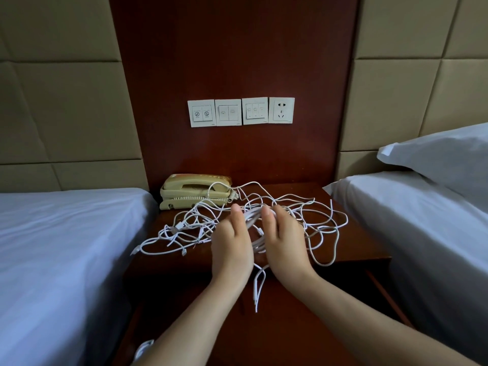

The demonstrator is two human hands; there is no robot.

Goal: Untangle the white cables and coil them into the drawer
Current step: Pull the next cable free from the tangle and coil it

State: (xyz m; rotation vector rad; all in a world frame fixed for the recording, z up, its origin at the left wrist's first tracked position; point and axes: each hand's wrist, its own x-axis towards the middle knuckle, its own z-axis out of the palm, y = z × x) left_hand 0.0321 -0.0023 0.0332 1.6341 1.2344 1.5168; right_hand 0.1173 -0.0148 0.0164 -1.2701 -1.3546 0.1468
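— White cables [250, 217] tangled on nightstand [356, 247] beside phone [195, 194]; left hand [232, 241], right hand [282, 239] both gripping one gathered bundle.
— Best wound in even loops, easing ends free, never yanking knots.

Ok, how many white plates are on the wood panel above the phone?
4, in one row: three switch plates from the left, then a socket plate at the right end. None seem hidden.

Beige phone [195, 191] rear-L on nightstand [365, 247]; switches [228, 112], socket [281, 110] above; bed L [60, 233], bed R [422, 220].
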